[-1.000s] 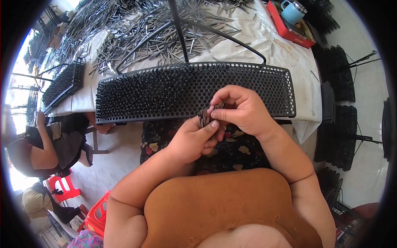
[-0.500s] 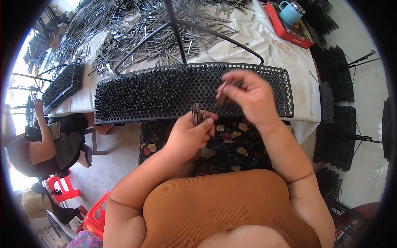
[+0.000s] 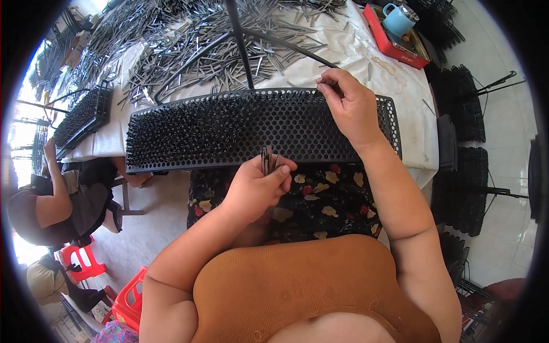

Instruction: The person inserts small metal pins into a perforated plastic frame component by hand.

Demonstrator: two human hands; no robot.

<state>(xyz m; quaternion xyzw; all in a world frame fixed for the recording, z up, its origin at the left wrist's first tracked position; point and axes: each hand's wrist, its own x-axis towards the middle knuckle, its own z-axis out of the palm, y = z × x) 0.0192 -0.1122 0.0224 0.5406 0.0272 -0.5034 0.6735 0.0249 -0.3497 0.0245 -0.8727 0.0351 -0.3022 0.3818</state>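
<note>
My left hand (image 3: 256,187) is closed around a small upright bundle of thin dark metal strips (image 3: 266,159), just in front of a long black perforated panel (image 3: 297,134). Short black pieces (image 3: 183,134) stand densely in the holes over the panel's left half, while the bare grid shows on its right. Over the panel's far right part, my right hand (image 3: 351,108) has its fingertips pinched together near the back rim. Whatever lies between those fingertips is too small or hidden to make out.
Loose strips (image 3: 200,51) cover much of the white-covered table behind the panel. A black rod frame (image 3: 243,51) rises over it. A red tray (image 3: 394,43) with a blue mug (image 3: 398,20) stands far right. At left, another person (image 3: 57,197) sits by a similar panel (image 3: 83,117).
My right hand has moved away from the left hand, up to the panel's back rim. My left hand still holds its bundle in about the same place.
</note>
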